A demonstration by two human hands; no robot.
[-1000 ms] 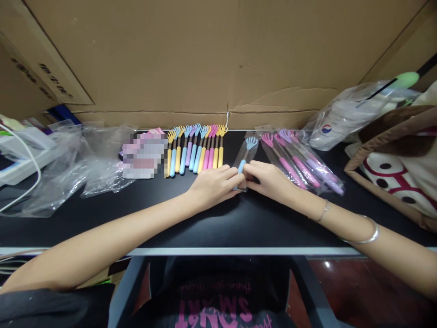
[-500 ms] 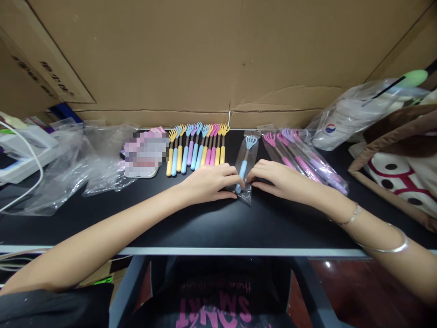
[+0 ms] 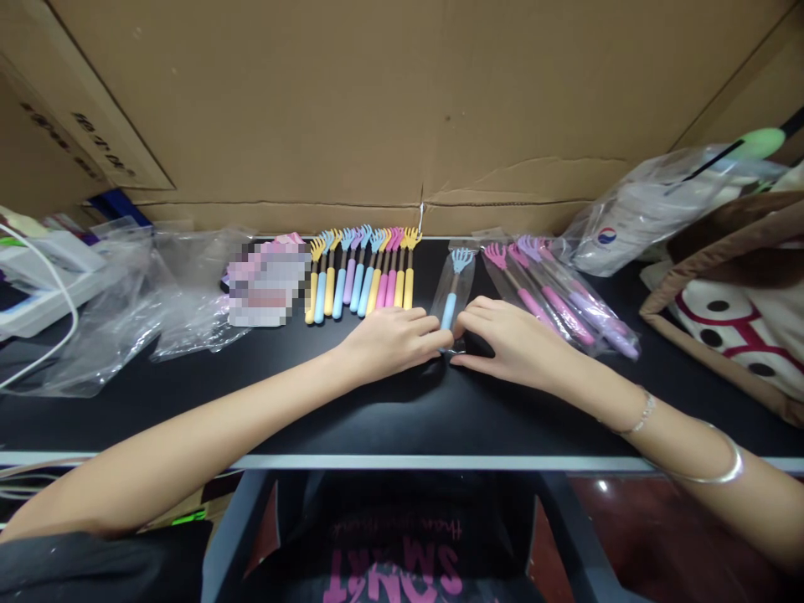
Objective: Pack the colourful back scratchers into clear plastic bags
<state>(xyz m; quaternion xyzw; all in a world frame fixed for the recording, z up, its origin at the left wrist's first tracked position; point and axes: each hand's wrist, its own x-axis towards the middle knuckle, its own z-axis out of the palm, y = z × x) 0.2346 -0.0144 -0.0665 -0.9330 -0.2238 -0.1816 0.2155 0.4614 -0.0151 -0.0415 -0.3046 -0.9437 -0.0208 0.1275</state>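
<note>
A blue back scratcher lies inside a clear plastic bag on the black table, its claw end pointing away from me. My left hand pinches the near end of the bag from the left, fingertips by the blue handle. From the right, my right hand has thumb and fingers closed on the same end, which they partly hide. Left of my hands is a row of unbagged back scratchers in yellow, blue, purple and pink. On the right several bagged back scratchers, pink and purple, lie slanted.
Loose clear plastic bags and a blurred-out package lie to the left. A bagged drink cup and a fabric bag stand at the right. Cardboard walls the back of the table.
The near end of the plastic bag no longer sticks out towards me; it is drawn in between my fingers. My right hand has shifted slightly nearer to me.
</note>
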